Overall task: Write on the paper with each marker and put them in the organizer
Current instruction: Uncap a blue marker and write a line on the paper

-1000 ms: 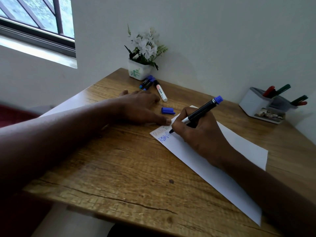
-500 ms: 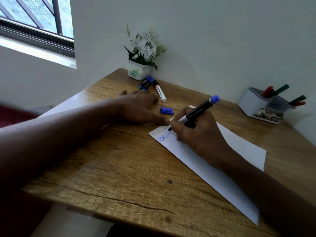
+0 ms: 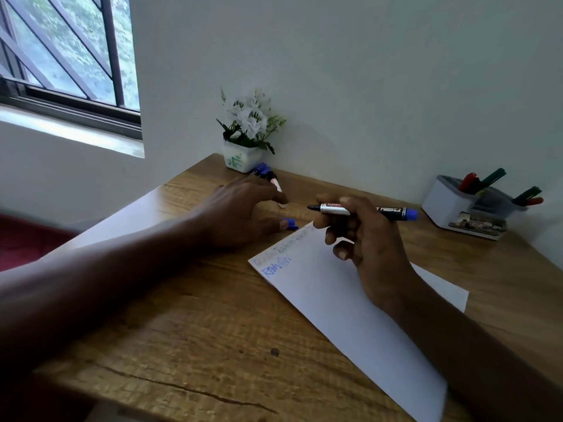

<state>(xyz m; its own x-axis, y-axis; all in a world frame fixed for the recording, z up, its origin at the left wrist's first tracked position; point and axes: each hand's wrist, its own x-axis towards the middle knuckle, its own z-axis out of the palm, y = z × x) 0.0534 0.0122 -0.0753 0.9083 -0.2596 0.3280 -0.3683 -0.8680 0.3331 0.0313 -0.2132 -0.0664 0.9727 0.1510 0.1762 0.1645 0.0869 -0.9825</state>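
Blue marker [image 3: 335, 208], gripped by the right hand [image 3: 374, 251], is being lifted off the paper [image 3: 320, 287] for capping; the cap [image 3: 291, 223] is being touched by the left hand [image 3: 240, 217], hold unclear.

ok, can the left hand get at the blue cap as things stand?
Likely yes. The left hand lies on the table with a fingertip right beside the blue cap, nothing between them. The right hand holds the uncapped marker above the paper, clear of that path.
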